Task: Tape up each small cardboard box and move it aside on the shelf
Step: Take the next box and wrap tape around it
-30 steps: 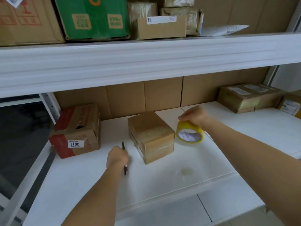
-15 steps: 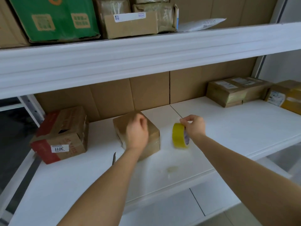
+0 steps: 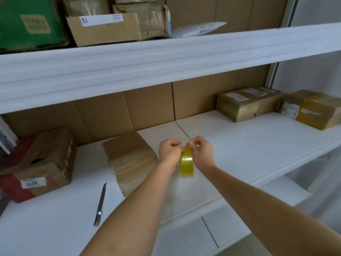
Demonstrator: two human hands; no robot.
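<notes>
Head view, read from left to right: a red-and-brown carton [image 3: 39,163] bearing a white number label stood at the left end of the white shelf [image 3: 249,150], a dark gap showing at its upper face, though nothing of its contents could be made out. A utility knife [image 3: 100,205] lay loose on the shelf surface in front, apart from both hands. The small cardboard box [image 3: 129,159], the task's own object, sat just beside the left forearm, its flaps down and glossy tape bands visible on its near faces; its contents were hidden. The left hand [image 3: 168,153] and right hand [image 3: 202,154] met above the shelf, fingers curled onto the top of a yellow tape roll [image 3: 186,161] held upright on edge between them, both grasping it. The step in hand appeared to be freeing the tape's loose end; the next move would likely call for drawing out a length and carrying it across to the box's seam. Farther right, two labelled parcels [image 3: 245,103] stood against the cardboard backing, and a yellow-taped parcel [image 3: 313,109] lay at the frame edge, all closed.
</notes>
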